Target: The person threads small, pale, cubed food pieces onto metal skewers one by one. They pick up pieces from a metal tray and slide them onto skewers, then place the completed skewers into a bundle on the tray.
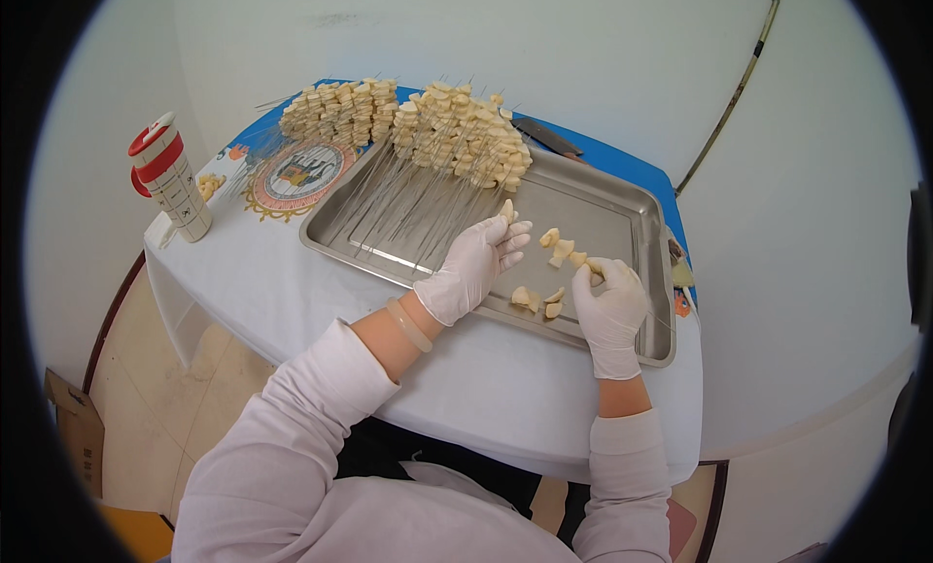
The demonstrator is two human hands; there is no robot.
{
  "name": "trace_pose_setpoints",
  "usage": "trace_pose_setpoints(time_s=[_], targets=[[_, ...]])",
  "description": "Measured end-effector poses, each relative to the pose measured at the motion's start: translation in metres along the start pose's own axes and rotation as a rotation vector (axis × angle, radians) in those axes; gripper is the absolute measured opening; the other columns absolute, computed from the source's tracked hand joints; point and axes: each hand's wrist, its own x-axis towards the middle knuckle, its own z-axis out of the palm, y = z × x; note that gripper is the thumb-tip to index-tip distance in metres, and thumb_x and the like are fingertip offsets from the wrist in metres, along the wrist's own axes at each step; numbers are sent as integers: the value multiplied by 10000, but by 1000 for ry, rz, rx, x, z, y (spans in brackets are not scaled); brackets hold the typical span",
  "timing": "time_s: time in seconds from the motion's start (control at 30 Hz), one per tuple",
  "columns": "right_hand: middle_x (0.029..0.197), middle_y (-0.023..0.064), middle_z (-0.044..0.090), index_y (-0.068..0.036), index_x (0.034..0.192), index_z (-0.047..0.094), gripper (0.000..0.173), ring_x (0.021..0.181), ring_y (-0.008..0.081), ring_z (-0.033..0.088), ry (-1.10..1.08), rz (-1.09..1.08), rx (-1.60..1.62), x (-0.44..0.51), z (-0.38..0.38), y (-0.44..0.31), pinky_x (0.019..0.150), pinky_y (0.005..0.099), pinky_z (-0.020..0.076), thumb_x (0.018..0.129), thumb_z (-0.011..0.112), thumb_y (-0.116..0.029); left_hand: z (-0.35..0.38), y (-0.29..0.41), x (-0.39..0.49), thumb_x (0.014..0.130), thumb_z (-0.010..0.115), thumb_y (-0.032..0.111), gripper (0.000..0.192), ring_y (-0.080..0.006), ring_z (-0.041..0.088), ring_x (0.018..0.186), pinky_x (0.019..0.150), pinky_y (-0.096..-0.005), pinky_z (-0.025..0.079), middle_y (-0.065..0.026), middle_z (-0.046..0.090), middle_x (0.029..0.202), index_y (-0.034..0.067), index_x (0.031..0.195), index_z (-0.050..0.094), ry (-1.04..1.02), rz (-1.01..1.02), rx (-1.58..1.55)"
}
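Pale cream food pieces, cut in chunks, are threaded on a thin metal skewer that my gloved right hand (611, 300) grips over the right part of a steel tray (466, 306). The threaded pieces (564, 249) stick out up and to the left from my fingers. My gloved left hand (477, 260) pinches one loose pale piece (507, 211) between thumb and forefinger, apart from the skewer, its other fingers spread. A few loose pieces (525, 298) lie in the tray between my hands. Filled skewers (463, 136) are heaped at the tray's far left, their bare metal ends pointing towards me.
A second heap of filled skewers (339, 111) lies beyond the tray on the patterned tablecloth (255, 264). A cleaver (547, 136) rests behind the tray. At the left stands a cup with a red lid (173, 180), by a small pile of pale pieces (211, 185).
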Motion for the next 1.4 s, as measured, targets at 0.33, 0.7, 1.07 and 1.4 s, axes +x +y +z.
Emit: trace_pose_setpoints(time_s=[0.33,0.7,1.07,1.4], targets=[[732,18,625,-114,811,709,36,724,236,618,-16,31,-1,-1,0,0,643,377,494,799,725,-145,-2,-3,4,1079,491,281,235,-109,589,1034,903,-292,484,-23,623,1228,113,1229,555,0,7,26],[728,13,609,-122,812,707,35,725,237,608,-21,35,-16,0,0,0,634,381,485,807,718,-154,8,-3,-4,1070,521,333,253,-46,583,972,882,-256,462,38,658,1133,131,1216,567,76,102,267],[726,18,611,-115,814,709,33,725,243,618,-18,24,1,-1,0,1,649,380,495,807,714,-147,3,-9,1,1051,562,321,207,-37,586,931,831,-254,458,47,693,1084,144,1154,593,46,157,340],[728,20,607,-117,821,702,16,735,238,616,-44,34,14,0,-2,-1,656,377,493,818,705,-133,3,-8,-2,1022,606,355,259,-49,580,985,878,-281,432,51,690,1105,149,1178,615,9,140,373]])
